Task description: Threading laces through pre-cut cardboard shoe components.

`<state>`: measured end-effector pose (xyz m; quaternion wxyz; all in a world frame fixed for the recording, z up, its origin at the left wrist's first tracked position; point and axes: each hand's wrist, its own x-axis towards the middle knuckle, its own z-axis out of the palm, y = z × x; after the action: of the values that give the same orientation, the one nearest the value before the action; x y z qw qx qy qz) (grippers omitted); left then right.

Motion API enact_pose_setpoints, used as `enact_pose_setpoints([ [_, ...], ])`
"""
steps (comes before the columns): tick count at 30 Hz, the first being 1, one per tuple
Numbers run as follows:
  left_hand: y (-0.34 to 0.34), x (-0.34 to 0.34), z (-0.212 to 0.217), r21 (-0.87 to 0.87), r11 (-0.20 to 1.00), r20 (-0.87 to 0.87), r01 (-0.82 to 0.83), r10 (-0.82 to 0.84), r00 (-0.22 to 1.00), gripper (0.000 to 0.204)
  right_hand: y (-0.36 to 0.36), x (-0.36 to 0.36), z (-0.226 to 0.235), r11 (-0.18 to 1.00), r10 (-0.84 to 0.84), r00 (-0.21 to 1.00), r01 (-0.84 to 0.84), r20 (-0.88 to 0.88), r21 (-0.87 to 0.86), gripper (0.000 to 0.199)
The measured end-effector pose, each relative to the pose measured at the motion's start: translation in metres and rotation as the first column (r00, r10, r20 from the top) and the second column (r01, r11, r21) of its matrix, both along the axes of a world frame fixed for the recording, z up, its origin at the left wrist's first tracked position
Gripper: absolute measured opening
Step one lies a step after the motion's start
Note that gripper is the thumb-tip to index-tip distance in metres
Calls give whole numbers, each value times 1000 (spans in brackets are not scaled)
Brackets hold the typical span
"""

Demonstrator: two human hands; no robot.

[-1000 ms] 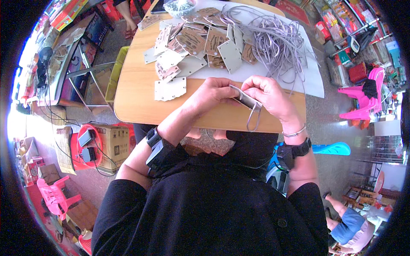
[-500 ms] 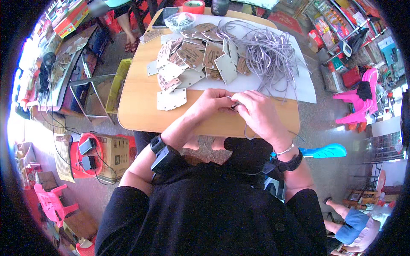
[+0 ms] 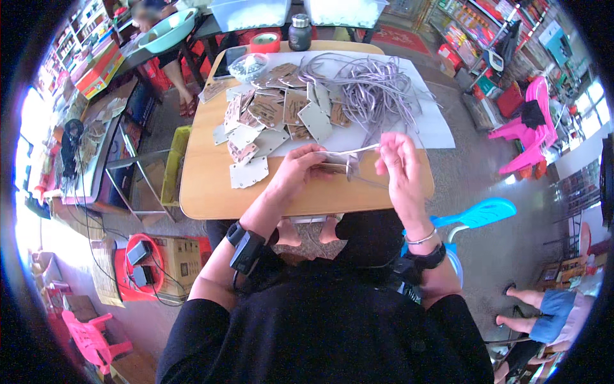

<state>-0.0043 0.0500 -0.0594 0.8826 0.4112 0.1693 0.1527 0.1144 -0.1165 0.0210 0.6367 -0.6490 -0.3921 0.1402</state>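
At the near side of the wooden table (image 3: 208, 185), my left hand (image 3: 295, 169) grips a flat plate (image 3: 332, 168), seen nearly edge-on. A grey cord (image 3: 359, 151) runs taut from that plate to my right hand (image 3: 401, 160), whose fingertips pinch its end. Another length of cord trails under my right hand. Beyond my hands lies a heap of pale and brown plates (image 3: 265, 112) with small holes at their edges. A tangled bundle of grey cords (image 3: 377, 89) rests to its right, on a white sheet (image 3: 438, 131).
Along the table's far edge are a phone (image 3: 229, 63), a clear bowl (image 3: 248, 66) of small pieces, red tape (image 3: 265, 43) and a dark bottle (image 3: 299, 33). A blue plastic seat (image 3: 486, 213) stands at right. Other people are at far left and lower right.
My right hand has moved away to the right from my left hand, drawing the cord out straight between them. The view has tilted up, showing more beyond the table.
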Motion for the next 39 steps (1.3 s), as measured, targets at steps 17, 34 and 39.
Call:
enact_pose_setpoints([
  [17, -39, -11, 22, 550, 823, -110, -140, 237, 965, 11, -24, -13, -70, 998, -54, 976, 57, -210, 7, 21],
  [34, -77, 15, 35, 327, 937, -209, -118, 194, 958, 23, -19, -15, -52, 990, -141, 669, 82, 730, 117, 35],
  [39, -73, 35, 41, 390, 893, -166, -223, 306, 937, 23, -18, -7, -41, 977, -213, 605, 119, 767, 178, 27],
])
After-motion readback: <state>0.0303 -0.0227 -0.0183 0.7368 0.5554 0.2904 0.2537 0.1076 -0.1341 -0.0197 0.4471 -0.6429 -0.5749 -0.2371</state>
